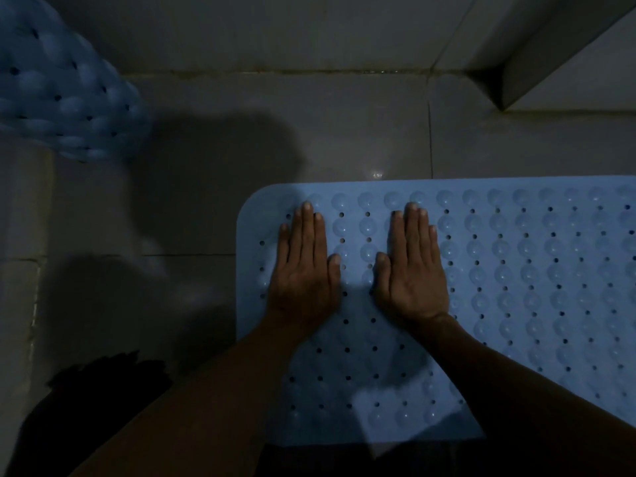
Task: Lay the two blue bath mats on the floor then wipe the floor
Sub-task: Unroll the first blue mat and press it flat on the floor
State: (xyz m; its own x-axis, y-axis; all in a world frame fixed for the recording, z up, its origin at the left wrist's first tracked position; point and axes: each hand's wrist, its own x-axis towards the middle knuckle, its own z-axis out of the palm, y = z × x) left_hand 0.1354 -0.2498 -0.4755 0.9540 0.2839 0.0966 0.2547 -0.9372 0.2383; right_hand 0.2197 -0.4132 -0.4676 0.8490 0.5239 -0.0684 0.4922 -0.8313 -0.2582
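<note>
A light blue bath mat with rows of bumps and small holes lies flat on the grey tiled floor, filling the right and lower middle of the head view. My left hand and my right hand rest palm down, side by side, near the mat's left end, fingers straight and pointing away from me. Neither hand holds anything. A second blue bath mat shows at the upper left, curved or bunched, partly out of the frame.
A raised tiled step or ledge crosses the upper right corner. The room is dim and my shadow falls across the floor at the left. A dark shape sits at the lower left, too dark to identify.
</note>
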